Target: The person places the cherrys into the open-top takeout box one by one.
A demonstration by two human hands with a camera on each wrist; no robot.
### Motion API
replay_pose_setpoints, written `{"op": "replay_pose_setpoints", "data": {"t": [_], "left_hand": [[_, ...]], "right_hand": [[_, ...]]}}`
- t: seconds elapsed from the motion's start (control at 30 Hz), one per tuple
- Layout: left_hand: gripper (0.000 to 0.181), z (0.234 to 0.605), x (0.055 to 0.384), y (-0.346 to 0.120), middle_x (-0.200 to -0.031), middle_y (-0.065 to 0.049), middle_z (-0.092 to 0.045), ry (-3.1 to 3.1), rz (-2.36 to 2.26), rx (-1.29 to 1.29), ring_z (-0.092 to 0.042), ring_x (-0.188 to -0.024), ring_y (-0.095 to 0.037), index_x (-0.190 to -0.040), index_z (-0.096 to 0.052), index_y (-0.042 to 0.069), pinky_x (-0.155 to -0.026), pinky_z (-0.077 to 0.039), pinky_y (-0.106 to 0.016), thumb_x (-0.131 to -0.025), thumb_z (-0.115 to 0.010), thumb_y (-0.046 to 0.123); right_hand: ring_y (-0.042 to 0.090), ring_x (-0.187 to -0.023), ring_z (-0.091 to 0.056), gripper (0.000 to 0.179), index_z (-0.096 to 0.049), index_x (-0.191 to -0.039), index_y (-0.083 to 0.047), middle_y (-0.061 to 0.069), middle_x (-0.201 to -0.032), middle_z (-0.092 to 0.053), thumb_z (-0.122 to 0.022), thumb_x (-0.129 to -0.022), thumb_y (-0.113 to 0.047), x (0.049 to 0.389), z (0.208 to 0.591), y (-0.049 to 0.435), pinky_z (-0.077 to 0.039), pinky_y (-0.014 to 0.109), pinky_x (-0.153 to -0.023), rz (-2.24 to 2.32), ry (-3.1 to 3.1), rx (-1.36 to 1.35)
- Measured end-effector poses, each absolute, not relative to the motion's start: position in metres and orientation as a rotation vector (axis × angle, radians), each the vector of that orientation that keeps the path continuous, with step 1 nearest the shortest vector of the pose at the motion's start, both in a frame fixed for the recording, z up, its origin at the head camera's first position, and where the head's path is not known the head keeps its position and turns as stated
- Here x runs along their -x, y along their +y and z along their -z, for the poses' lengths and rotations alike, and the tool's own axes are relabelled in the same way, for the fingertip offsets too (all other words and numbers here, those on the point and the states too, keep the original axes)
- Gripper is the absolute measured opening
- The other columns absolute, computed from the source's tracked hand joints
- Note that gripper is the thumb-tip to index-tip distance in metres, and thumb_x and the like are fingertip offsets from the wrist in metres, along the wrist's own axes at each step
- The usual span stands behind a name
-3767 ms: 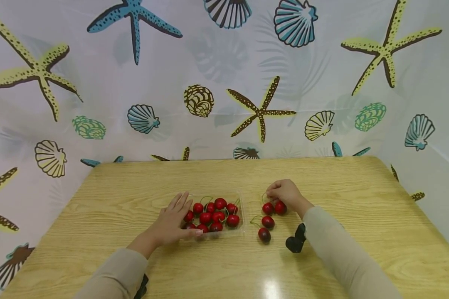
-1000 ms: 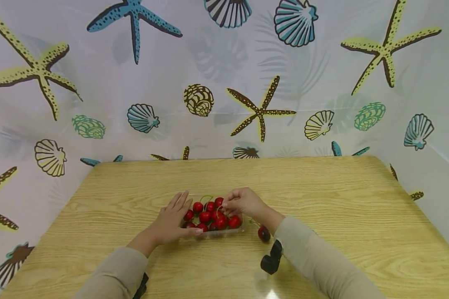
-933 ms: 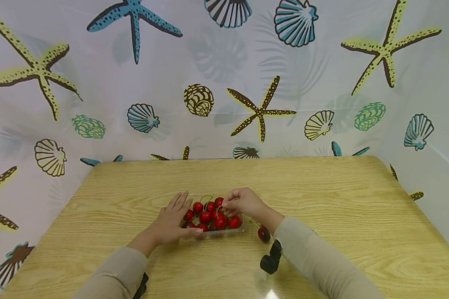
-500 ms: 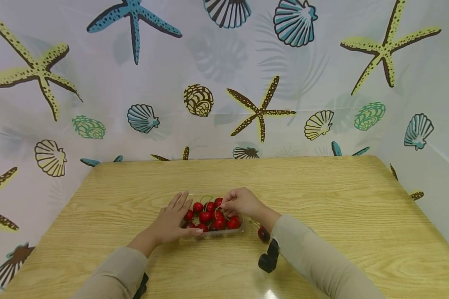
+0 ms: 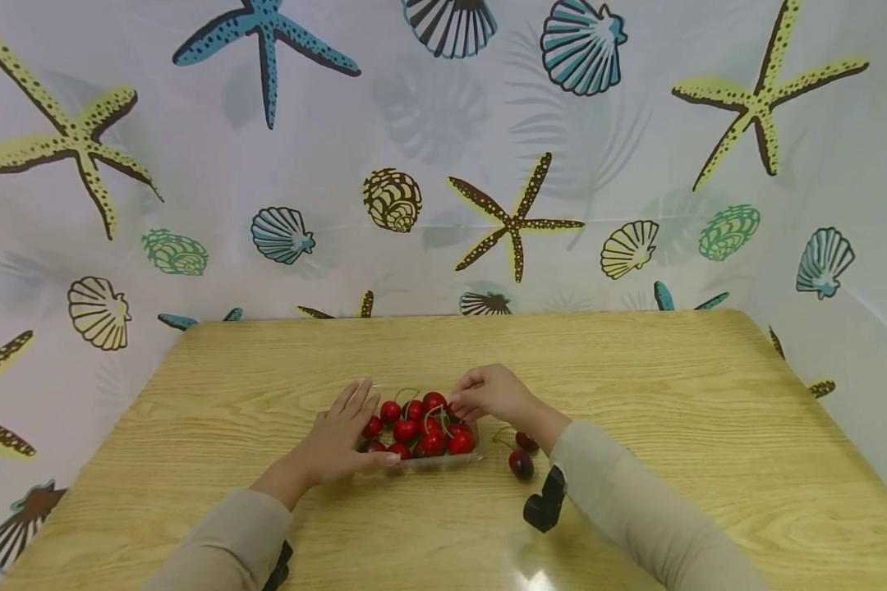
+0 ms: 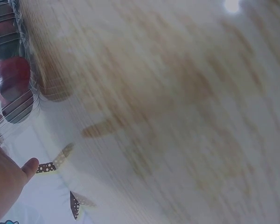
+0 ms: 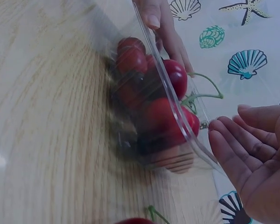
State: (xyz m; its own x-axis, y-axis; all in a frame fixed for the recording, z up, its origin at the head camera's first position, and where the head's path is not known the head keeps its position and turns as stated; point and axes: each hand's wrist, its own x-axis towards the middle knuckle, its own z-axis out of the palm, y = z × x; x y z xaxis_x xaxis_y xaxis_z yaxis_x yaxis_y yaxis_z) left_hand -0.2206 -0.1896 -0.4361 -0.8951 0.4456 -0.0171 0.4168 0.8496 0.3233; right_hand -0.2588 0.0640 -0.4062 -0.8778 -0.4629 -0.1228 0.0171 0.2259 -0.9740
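Observation:
A clear plastic container (image 5: 443,464) holds several red cherries (image 5: 405,431) with green stems. My left hand (image 5: 334,439) rests over its left end, fingers straight and spread, thumb along the front wall. Above the right end is my right hand (image 5: 497,394); in the right wrist view its fingers (image 7: 238,149) are loosely bent with nothing between them, close beside the rim. Two dark red cherries lie on the table right of the container: a front one (image 5: 521,465) with its stem pointing left, and a rear one (image 5: 526,443) partly covered by the right arm.
The wooden table (image 5: 266,353) carries the container near its middle. Behind it hangs a white cloth (image 5: 325,148) printed with starfish and shells. A black wrist camera (image 5: 545,501) hangs under the right sleeve, just right of the loose cherries.
My right hand brought two cherries by their stems from the table into the container, let them go and drew back slightly right. Two loose cherries are on the table, fewer than before. The left hand stayed put.

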Motion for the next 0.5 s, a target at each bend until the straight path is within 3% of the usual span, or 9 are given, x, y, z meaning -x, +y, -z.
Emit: {"op": "replay_pose_setpoints", "data": {"t": [0.5], "left_hand": [[0.095, 0.435, 0.220, -0.189, -0.144, -0.009, 0.000, 2.933, -0.483, -0.682, 0.004, -0.129, -0.028, -0.137, -0.020, 0.003, -0.088, -0.013, -0.064, -0.071, -0.049, 0.065]], "right_hand": [[0.028, -0.075, -0.061, 0.020, -0.055, -0.094, 0.015, 0.019, -0.082, -0.061, -0.053, -0.084, -0.002, 0.268, 0.412, 0.089, -0.047, 0.042, -0.070, 1.748, 2.065, 0.455]]}}
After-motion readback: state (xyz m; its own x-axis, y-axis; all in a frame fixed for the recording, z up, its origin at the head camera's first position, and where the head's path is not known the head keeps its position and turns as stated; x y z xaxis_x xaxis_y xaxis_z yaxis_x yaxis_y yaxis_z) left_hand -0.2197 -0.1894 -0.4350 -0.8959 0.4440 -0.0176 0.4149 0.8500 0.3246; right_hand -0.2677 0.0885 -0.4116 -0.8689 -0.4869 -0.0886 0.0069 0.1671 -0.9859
